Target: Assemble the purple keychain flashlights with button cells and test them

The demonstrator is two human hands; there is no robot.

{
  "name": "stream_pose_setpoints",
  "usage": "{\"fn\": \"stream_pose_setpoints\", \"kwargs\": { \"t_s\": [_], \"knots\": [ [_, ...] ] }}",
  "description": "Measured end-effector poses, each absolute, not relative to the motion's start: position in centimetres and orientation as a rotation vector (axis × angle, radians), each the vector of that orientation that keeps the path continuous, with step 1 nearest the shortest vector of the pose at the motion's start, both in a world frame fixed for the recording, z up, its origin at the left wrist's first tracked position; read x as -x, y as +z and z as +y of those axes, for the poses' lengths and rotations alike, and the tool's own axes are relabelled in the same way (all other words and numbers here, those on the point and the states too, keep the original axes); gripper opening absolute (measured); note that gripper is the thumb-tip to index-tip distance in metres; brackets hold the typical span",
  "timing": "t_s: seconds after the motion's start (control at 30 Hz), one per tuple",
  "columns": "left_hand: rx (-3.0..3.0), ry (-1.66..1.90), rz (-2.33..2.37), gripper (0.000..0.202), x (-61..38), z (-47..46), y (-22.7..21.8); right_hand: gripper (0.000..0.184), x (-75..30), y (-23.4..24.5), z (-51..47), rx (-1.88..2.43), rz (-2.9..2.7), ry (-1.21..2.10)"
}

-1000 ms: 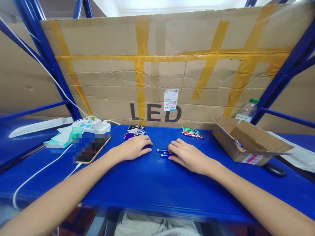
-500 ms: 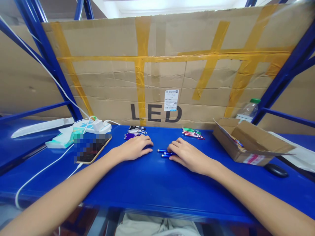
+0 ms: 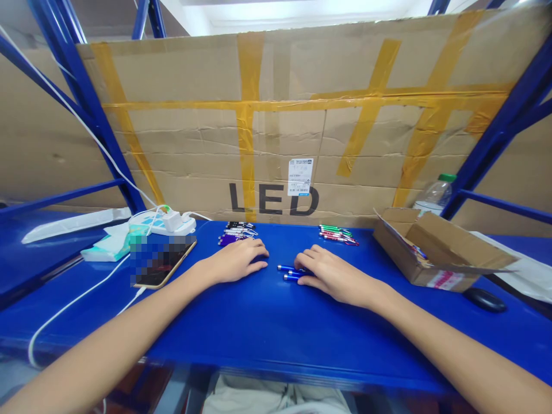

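My left hand point(image 3: 236, 260) rests palm down on the blue tabletop point(image 3: 267, 333), fingers spread and holding nothing. Just behind it lie several slim keychain flashlights point(image 3: 236, 231) in black, silver and purple, with small clips; the hand partly covers the purple ones. My right hand point(image 3: 328, 273) is closed over three blue keychain flashlights point(image 3: 290, 277), whose silver-tipped ends stick out to the left of the fingers. Their other ends are hidden under the palm. Farther back, green and red keychain flashlights point(image 3: 336, 234) lie side by side in a row.
An open cardboard box point(image 3: 414, 253) with small items inside stands at right, beside a black mouse point(image 3: 485, 299) and a bottle point(image 3: 435, 192). A phone point(image 3: 166, 267), a power strip point(image 3: 172, 221) and a tissue pack point(image 3: 106, 247) lie at left. A large carton point(image 3: 198, 149) walls the back.
My right hand and the blue flashlights have shifted very slightly, and the flashlights' ends lie closer together. My left hand stays in place.
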State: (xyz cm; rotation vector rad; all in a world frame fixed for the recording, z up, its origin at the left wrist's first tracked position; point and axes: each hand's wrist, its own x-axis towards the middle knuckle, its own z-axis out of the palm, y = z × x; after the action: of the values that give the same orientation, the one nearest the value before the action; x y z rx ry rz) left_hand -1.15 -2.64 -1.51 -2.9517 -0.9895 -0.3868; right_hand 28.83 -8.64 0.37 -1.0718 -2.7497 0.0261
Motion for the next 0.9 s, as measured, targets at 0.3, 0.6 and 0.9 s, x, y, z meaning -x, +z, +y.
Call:
{"fn": "stream_pose_setpoints", "kwargs": {
  "t_s": [0.3, 0.6, 0.9],
  "knots": [
    [2.942, -0.32, -1.032, 0.032, 0.98, -2.81, -1.25, 0.011, -28.76, 0.41, -8.74, 1.099, -2.776, 0.087],
    [2.953, -0.336, -1.016, 0.032, 1.04, -2.82, -1.19, 0.012, -28.75, 0.03, -8.55, 1.095, -2.791, 0.103],
    [2.957, -0.37, -0.994, 0.032, 1.11, -2.72, -1.39, 0.01, -28.75, 0.3, -8.64, 1.1, -2.764, 0.11]
  ]
}}
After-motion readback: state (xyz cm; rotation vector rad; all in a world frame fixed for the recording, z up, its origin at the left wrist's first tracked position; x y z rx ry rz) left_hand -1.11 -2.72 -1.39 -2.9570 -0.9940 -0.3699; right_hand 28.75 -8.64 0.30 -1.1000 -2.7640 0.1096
